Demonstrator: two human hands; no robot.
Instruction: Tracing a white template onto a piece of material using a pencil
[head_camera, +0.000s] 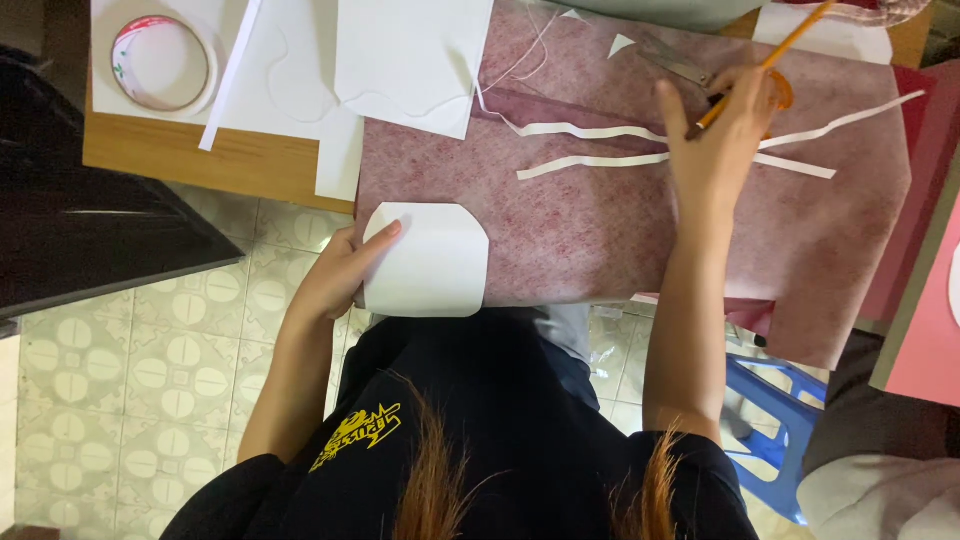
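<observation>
My left hand grips a white paper cut-out with rounded corners, thumb on top, at the near edge of a dark pink fabric sheet. My right hand is stretched out over the far side of the sheet and holds an orange pencil, its tip pointing down to the left. Scissors with an orange handle lie just beyond that hand, partly hidden by it. Two long white paper strips lie on the fabric left of my right hand.
A roll of tape and white paper sheets lie on the wooden table at the far left. Pink and red boards stand on the right. A blue plastic stool and tiled floor are below.
</observation>
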